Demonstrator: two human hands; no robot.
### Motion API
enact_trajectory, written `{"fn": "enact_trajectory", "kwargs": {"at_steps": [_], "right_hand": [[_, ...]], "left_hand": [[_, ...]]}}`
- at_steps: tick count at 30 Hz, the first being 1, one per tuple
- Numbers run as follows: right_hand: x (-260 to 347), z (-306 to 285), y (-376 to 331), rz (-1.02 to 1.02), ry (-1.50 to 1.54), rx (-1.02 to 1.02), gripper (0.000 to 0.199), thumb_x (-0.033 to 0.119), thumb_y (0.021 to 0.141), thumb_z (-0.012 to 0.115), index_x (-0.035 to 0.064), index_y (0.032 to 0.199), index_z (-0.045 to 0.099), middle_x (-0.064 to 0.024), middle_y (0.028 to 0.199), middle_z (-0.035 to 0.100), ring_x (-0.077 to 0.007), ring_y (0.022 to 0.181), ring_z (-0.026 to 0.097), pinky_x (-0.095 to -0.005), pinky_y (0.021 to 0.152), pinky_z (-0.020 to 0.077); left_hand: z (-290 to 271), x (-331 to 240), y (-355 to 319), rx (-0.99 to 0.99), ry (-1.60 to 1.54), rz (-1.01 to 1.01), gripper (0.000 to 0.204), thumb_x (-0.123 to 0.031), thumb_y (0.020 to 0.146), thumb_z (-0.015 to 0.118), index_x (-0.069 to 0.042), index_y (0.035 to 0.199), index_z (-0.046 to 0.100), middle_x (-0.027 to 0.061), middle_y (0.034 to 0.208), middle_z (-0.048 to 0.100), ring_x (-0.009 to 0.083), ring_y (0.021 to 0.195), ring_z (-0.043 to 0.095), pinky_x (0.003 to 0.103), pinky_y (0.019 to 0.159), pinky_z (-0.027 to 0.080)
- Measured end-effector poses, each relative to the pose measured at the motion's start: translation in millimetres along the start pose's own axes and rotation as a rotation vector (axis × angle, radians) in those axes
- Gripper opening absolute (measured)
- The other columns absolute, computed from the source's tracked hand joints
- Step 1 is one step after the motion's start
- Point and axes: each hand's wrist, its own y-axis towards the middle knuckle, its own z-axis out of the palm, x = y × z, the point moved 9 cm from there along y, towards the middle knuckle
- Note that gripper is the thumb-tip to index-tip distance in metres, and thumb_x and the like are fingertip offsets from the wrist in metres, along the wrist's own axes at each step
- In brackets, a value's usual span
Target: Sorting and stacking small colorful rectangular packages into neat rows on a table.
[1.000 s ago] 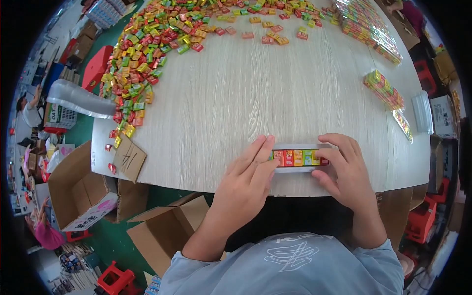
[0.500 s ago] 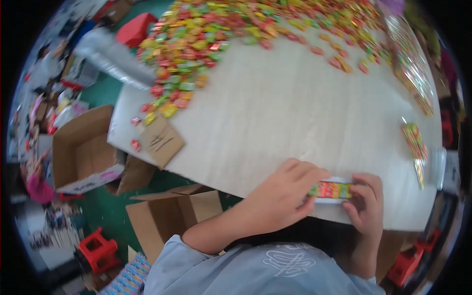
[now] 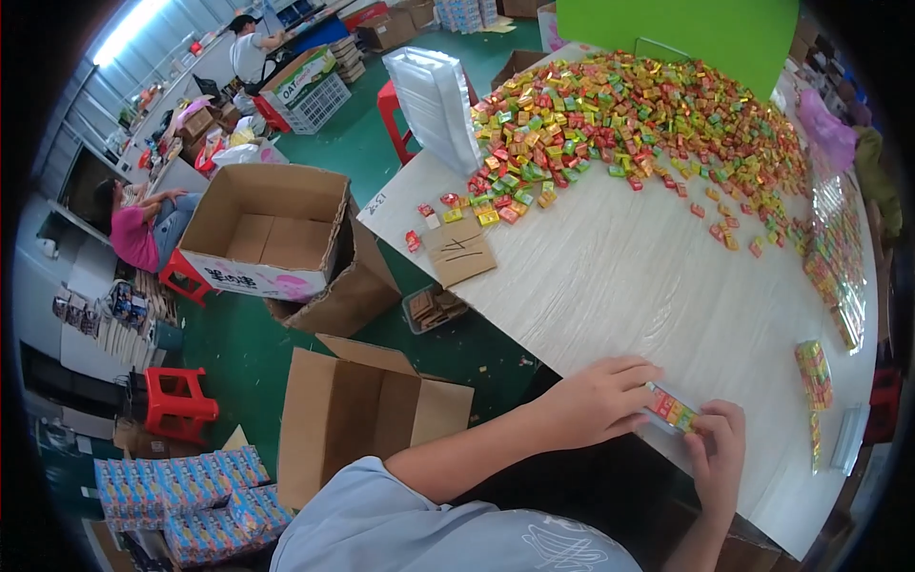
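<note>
Near the table's front edge I hold a small whitish tray with a row of wrapped candies point(image 3: 672, 410) in red, yellow and green. My left hand point(image 3: 602, 405) is closed on its left end, fingers over the far side. My right hand point(image 3: 720, 446) pinches the right end with thumb and fingers. Both hands rest low over the white table point(image 3: 620, 286). On the far half of the table spreads a large heap of loose wrapped candies point(image 3: 648, 124). To the right lie a small stack of candy rows point(image 3: 813, 375) and a clear plastic tray point(image 3: 848, 439).
Stacked clear trays point(image 3: 434, 110) stand at the table's far left corner, beyond a cardboard piece point(image 3: 459, 253). Long wrapped candy rows point(image 3: 839, 262) line the right edge. Open cardboard boxes point(image 3: 357, 419) and a red stool point(image 3: 179, 405) stand left. Other people sit farther off.
My view has swung up and to the left, so the table sits farther right and more of the room shows. Both hands stay on the tray of candies, which now appears tilted.
</note>
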Motion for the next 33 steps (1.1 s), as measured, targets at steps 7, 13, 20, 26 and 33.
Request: {"fn": "enact_trajectory", "kwargs": {"at_steps": [7, 13, 20, 26, 33], "right_hand": [[24, -14, -9, -0.236, -0.288, -0.02, 0.025, 0.006, 0.082, 0.079, 0.0035, 0.101, 0.064, -0.0166, 0.113, 0.065, -0.035, 0.101, 0.063, -0.0416, 0.085, 0.053], [21, -28, -18, -0.265, -0.346, -0.053, 0.024, 0.009, 0.081, 0.081, 0.0043, 0.098, 0.066, -0.0146, 0.115, 0.066, -0.0363, 0.103, 0.063, -0.0453, 0.088, 0.0523], [18, -40, -27, -0.266, -0.385, -0.05, 0.023, 0.011, 0.08, 0.08, 0.0049, 0.097, 0.067, -0.0124, 0.111, 0.068, -0.0353, 0.103, 0.064, -0.0453, 0.09, 0.0529], [5, -60, -35, -0.296, -0.419, -0.074, 0.023, 0.013, 0.077, 0.081, 0.0057, 0.094, 0.066, -0.0118, 0.109, 0.069, -0.0338, 0.103, 0.065, -0.0445, 0.091, 0.0532], [0, -81, -33, -0.432, -0.294, -0.097, 0.021, 0.021, 0.084, 0.078, 0.0072, 0.092, 0.064, -0.0111, 0.108, 0.067, -0.0313, 0.103, 0.065, -0.0421, 0.091, 0.0531]], "left_hand": [[12, -13, -5, -0.062, 0.236, 0.019, 0.034, -0.02, 0.092, 0.075, -0.004, 0.121, 0.066, 0.0135, 0.149, 0.058, 0.0325, 0.143, 0.051, 0.046, 0.111, 0.046], [22, -21, 4, -0.054, 0.294, 0.024, 0.038, -0.021, 0.093, 0.075, -0.006, 0.126, 0.065, 0.0127, 0.148, 0.06, 0.032, 0.141, 0.052, 0.045, 0.109, 0.047], [33, -25, 21, 0.082, 0.13, -0.123, 0.04, -0.02, 0.092, 0.077, -0.01, 0.129, 0.063, 0.0117, 0.139, 0.061, 0.0345, 0.127, 0.058, 0.046, 0.108, 0.047], [52, -32, 41, 0.176, 0.054, -0.169, 0.046, -0.018, 0.09, 0.079, -0.008, 0.131, 0.061, 0.0133, 0.137, 0.062, 0.0366, 0.126, 0.057, 0.047, 0.109, 0.047], [48, -25, 46, 0.195, 0.202, -0.259, 0.056, -0.015, 0.082, 0.083, -0.005, 0.132, 0.061, 0.0168, 0.13, 0.066, 0.0386, 0.123, 0.059, 0.048, 0.107, 0.048]]}}
